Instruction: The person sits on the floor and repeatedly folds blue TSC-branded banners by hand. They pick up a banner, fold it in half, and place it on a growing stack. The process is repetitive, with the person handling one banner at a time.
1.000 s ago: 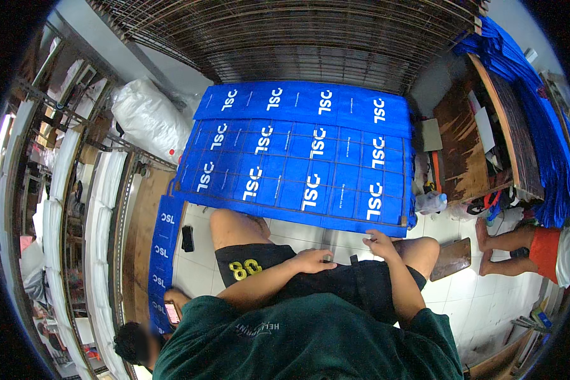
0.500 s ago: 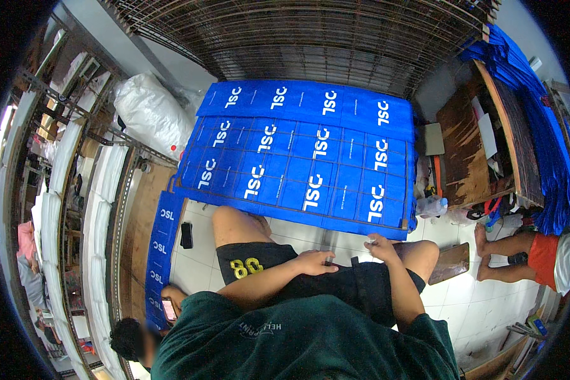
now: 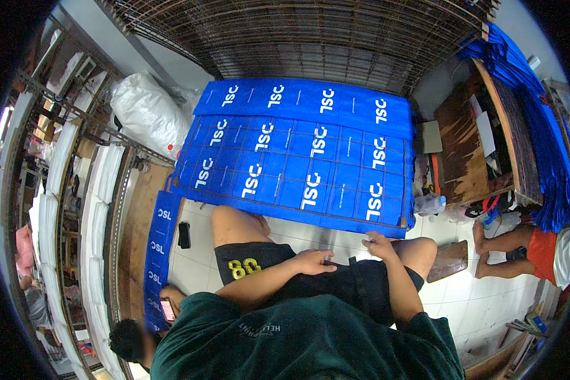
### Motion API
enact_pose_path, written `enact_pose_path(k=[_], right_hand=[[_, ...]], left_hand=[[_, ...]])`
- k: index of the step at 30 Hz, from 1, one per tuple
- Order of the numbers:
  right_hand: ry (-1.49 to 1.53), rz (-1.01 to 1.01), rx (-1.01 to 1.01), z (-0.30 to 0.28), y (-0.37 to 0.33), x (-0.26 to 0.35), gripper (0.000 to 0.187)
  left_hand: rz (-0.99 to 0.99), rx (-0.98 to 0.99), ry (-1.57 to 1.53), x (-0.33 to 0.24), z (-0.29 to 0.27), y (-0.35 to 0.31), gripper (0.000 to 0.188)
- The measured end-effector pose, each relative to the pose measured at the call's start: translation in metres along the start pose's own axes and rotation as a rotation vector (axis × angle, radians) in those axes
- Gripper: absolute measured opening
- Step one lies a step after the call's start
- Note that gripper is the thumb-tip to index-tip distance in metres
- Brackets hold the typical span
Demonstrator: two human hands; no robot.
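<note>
My left hand [image 3: 313,261] rests over the black shorts [image 3: 304,288] on my lap, its fingers stretched out and apart, holding nothing. Raised beside my right thigh, my right hand [image 3: 380,246] has loosely bent fingers spread a little, with nothing seen in them. Both hands stay apart from the large blue printed fabric sheets [image 3: 335,171] spread in front of me. A thin wire grid frame [image 3: 402,223] lies over the nearer part of that fabric.
Wire racks [image 3: 310,44] rise behind the fabric. A white bulging sack [image 3: 147,111] and shelving stand left. A black phone [image 3: 183,235] lies on the tiled floor. Another person holds a phone [image 3: 168,310] lower left; someone's bare legs [image 3: 503,247] and a wooden cabinet [image 3: 468,152] are right.
The whole view has shifted slightly. My hands keep nearly the same pose, and the fabric and wire frame look unchanged.
</note>
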State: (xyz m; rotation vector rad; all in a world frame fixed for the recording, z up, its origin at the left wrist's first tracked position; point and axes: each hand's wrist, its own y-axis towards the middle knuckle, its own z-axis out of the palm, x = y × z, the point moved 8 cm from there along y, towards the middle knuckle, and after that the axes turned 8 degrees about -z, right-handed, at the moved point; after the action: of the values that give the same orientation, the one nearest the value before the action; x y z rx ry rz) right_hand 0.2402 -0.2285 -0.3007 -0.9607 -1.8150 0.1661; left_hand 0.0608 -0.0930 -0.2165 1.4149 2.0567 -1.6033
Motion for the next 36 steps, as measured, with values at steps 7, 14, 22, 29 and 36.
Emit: enact_pose_path(k=[7, 14, 22, 29, 36], right_hand=[[0.016, -0.104, -0.081, 0.001, 0.007, -0.01, 0.04], [0.189, -0.583, -0.013, 0.029, -0.056, 0.169, 0.034], [0.687, -1.504, 1.08, 0.087, -0.251, 0.448, 0.053], [-0.047, -1.273, 1.008, 0.191, -0.199, 0.389, 0.044], [0.31, -1.2, 0.892, 0.153, -0.187, 0.411, 0.046]], left_hand=[[0.016, -0.018, -0.018, -0.002, -0.002, 0.0, 0.063], [-0.058, -0.052, 0.058, 0.005, 0.0, 0.013, 0.065], [-0.137, -0.001, -0.016, 0.021, 0.004, 0.027, 0.066], [-0.101, -0.1, 0.009, 0.03, 0.006, 0.031, 0.068], [-0.112, -0.135, 0.079, 0.023, 0.005, 0.021, 0.064]])
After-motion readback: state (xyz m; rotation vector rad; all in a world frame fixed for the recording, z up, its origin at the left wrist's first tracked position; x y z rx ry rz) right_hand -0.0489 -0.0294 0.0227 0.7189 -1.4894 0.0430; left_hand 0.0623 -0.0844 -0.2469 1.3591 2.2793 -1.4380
